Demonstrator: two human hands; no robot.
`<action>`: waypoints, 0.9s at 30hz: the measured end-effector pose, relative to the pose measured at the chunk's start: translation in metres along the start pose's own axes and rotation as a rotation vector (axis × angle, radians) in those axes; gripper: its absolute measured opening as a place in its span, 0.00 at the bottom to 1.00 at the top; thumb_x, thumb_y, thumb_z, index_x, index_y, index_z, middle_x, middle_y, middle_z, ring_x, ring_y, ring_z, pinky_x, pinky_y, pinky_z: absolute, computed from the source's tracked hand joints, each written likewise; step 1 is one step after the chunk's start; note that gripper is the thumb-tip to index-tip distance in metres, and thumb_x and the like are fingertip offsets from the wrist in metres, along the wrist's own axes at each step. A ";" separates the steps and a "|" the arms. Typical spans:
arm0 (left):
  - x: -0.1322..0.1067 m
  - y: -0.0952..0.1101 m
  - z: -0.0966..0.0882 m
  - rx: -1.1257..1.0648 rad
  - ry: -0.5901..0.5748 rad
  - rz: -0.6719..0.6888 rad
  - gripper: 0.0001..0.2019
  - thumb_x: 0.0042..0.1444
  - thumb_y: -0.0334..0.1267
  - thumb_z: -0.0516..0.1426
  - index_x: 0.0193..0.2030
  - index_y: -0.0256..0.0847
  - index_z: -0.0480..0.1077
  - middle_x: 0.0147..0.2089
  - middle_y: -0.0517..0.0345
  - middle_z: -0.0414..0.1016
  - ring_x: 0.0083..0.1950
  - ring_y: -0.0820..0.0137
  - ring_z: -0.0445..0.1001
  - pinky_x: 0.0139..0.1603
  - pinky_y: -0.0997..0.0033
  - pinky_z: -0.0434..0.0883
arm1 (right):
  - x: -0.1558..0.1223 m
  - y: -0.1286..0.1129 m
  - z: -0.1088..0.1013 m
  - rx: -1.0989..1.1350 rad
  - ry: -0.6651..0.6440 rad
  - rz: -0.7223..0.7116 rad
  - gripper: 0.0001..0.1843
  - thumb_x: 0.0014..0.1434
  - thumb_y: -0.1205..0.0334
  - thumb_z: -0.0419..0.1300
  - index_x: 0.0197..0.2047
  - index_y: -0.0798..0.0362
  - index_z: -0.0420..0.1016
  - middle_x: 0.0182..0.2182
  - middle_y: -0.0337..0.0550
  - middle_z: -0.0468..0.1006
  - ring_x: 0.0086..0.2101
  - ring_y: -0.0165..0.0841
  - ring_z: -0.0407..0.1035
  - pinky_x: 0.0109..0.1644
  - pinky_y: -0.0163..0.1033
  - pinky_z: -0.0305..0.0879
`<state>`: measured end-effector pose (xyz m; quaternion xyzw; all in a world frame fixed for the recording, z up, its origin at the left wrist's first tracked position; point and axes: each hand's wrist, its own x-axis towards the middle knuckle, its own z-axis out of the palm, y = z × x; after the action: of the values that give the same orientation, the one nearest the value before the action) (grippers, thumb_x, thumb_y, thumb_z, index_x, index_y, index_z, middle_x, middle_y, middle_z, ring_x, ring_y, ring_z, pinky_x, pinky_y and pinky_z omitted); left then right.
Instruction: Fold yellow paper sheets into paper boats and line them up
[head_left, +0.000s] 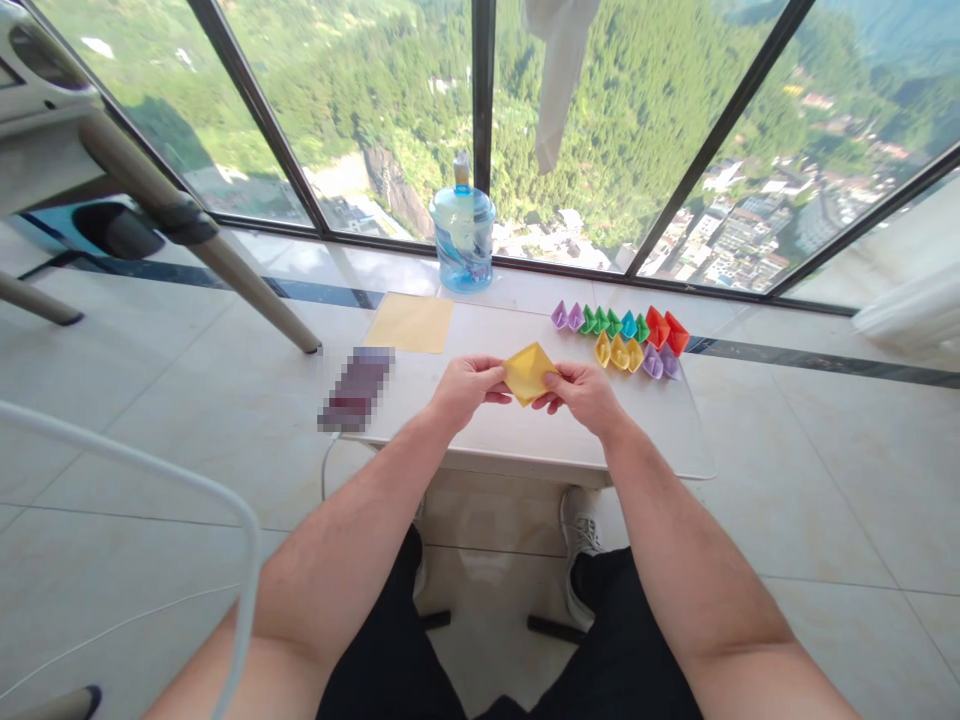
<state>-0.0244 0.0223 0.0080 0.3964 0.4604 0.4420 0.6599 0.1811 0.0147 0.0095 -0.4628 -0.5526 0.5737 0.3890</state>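
Evidently, folded yellow paper is pinched between the left hand and right hand, above the desk; likely light and easily creased, it is best held gently by its side corners.

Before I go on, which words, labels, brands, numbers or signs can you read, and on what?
No text is readable.
Blue water jug: markings too small and blurred.
Pixelated rectangular item: any text is obscured.
Folded yellow paper: no lettering visible.
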 end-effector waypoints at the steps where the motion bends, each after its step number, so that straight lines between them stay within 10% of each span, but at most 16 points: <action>1: 0.000 0.001 0.000 0.001 -0.012 -0.006 0.16 0.45 0.42 0.70 0.38 0.34 0.79 0.32 0.46 0.82 0.31 0.63 0.82 0.33 0.67 0.79 | 0.000 0.000 0.000 0.003 0.013 -0.006 0.30 0.49 0.36 0.71 0.39 0.57 0.81 0.29 0.48 0.84 0.28 0.36 0.80 0.25 0.34 0.70; 11: -0.001 0.004 0.000 0.006 0.047 -0.036 0.12 0.43 0.35 0.66 0.37 0.35 0.79 0.29 0.47 0.82 0.29 0.64 0.82 0.30 0.69 0.78 | 0.001 0.005 -0.002 0.100 -0.025 -0.042 0.26 0.50 0.46 0.73 0.48 0.54 0.84 0.32 0.46 0.85 0.29 0.36 0.81 0.29 0.35 0.74; 27: -0.004 0.004 0.004 -0.078 0.069 0.005 0.14 0.42 0.36 0.65 0.38 0.36 0.74 0.31 0.51 0.81 0.31 0.63 0.81 0.34 0.65 0.77 | -0.002 0.001 0.002 0.113 -0.013 -0.048 0.12 0.48 0.63 0.63 0.34 0.52 0.87 0.31 0.44 0.86 0.33 0.35 0.80 0.40 0.40 0.78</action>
<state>-0.0222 0.0192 0.0135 0.3562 0.4643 0.4745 0.6576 0.1800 0.0118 0.0090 -0.4229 -0.5330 0.5973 0.4247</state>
